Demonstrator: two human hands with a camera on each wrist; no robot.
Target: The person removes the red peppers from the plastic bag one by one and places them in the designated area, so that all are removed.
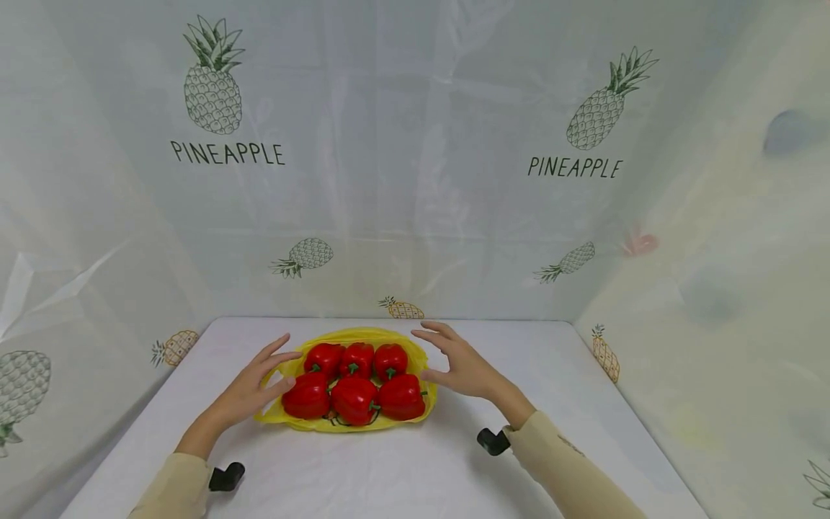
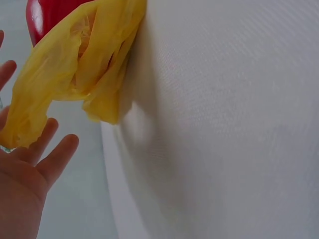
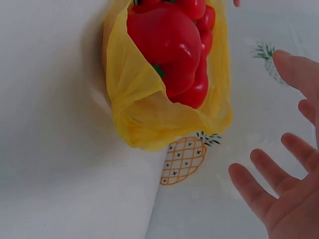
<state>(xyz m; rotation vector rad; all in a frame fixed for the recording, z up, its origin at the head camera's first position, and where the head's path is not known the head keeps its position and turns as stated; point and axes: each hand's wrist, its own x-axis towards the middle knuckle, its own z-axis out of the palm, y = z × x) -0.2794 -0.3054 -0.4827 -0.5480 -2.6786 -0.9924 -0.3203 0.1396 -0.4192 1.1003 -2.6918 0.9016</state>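
Several red bell peppers point(image 1: 353, 380) lie in two rows on an opened yellow plastic bag point(image 1: 355, 336) on the white table point(image 1: 389, 468). My left hand point(image 1: 262, 378) hovers at the bag's left edge with fingers spread; its thumb lies next to the near-left pepper. My right hand point(image 1: 454, 360) hovers at the bag's right edge, fingers spread and holding nothing. The left wrist view shows the left hand point(image 2: 25, 174) just below the yellow bag point(image 2: 75, 74). In the right wrist view the right hand point(image 3: 284, 184) is apart from the bag point(image 3: 149, 114) and the peppers point(image 3: 169, 45).
White sheets printed with pineapples point(image 1: 214, 79) wall the table at the back and both sides. Bare white tabletop lies in front of the bag and to its right. Black wrist mounts point(image 1: 227, 477) sit at both sleeves.
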